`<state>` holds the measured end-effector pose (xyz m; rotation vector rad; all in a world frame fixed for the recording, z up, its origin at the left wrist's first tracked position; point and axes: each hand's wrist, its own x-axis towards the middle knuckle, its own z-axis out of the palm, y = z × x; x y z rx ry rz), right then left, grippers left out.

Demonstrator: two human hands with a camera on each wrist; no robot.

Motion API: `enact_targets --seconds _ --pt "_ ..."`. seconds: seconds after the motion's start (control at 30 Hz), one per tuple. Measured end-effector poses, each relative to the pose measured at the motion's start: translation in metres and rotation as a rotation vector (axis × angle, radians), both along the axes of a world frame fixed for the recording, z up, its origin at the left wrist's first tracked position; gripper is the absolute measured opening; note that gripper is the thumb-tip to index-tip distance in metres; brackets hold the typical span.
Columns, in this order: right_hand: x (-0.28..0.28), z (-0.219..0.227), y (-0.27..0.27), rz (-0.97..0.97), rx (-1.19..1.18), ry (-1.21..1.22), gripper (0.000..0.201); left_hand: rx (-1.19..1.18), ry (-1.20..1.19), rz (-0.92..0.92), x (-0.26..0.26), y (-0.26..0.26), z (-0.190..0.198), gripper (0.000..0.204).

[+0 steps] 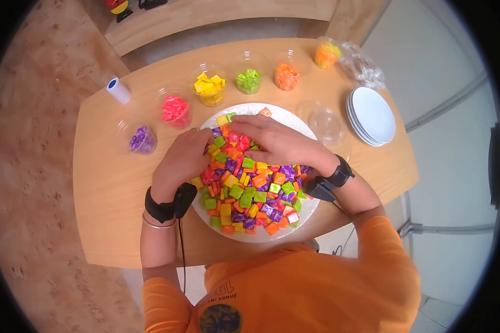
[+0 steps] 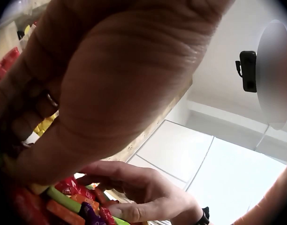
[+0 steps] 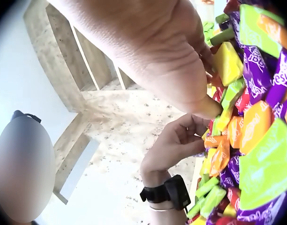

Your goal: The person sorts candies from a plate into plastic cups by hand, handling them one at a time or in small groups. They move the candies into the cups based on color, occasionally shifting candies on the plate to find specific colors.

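A heap of wrapped candies point(image 1: 250, 194) in green, yellow, orange, red and purple covers a white plate point(image 1: 291, 117). At the heap's far left side is my left hand point(image 1: 184, 158), its fingers bent and their tips among the candies; I cannot tell whether it pinches one. In the right wrist view that left hand point(image 3: 174, 143) has its thumb against the heap. My right hand point(image 1: 280, 139) reaches across the far part of the heap, palm down. Its fingers are extended and slightly bent, and its thumb point(image 2: 136, 212) touches the candies in the left wrist view.
Clear cups stand along the table's far side, holding purple point(image 1: 143, 140), pink point(image 1: 175, 111), yellow point(image 1: 210, 89), green point(image 1: 249, 81) and orange candies point(image 1: 287, 76). Stacked white bowls point(image 1: 374, 115), clear lids point(image 1: 325, 125) and a plastic bag point(image 1: 362, 66) lie right. A white roll point(image 1: 119, 91) stands left.
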<state>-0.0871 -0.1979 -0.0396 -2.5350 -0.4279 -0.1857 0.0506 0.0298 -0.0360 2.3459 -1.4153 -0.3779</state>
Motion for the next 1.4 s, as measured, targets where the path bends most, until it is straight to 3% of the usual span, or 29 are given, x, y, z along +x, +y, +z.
enact_targets --seconds 0.13,0.2,0.3,0.73,0.87,1.13,1.23,1.33,1.4 --pt "0.016 0.004 -0.007 0.016 -0.063 0.042 0.066 -0.062 -0.004 -0.019 0.004 0.004 -0.001 0.031" --pt "0.028 0.016 -0.005 0.012 -0.136 0.26 0.064 -0.032 0.009 -0.004 0.003 0.002 0.001 0.032" --pt "0.035 0.026 0.005 -0.007 -0.186 0.341 0.056 -0.009 0.041 0.01 0.004 0.002 0.004 0.034" --pt "0.034 0.013 0.004 0.02 -0.008 0.244 0.045 -0.072 0.095 -0.038 0.006 0.005 0.002 0.031" --pt "0.031 0.011 0.004 0.027 -0.032 0.21 0.03 -0.048 0.072 0.0 0.006 0.0 0.001 0.029" --pt "0.029 0.014 0.006 0.036 -0.034 0.093 0.016 -0.253 0.072 -0.037 0.002 -0.004 0.003 0.027" --pt "0.029 0.013 0.004 0.034 0.058 0.057 0.019 -0.29 0.107 -0.089 0.003 -0.006 0.004 0.025" --pt "0.033 0.008 -0.004 0.013 0.14 0.184 0.025 -0.338 0.097 -0.108 0.007 -0.004 0.001 0.024" --pt "0.035 -0.001 -0.012 -0.017 0.404 0.316 0.024 -0.343 0.115 -0.108 0.007 -0.002 0.003 0.025"
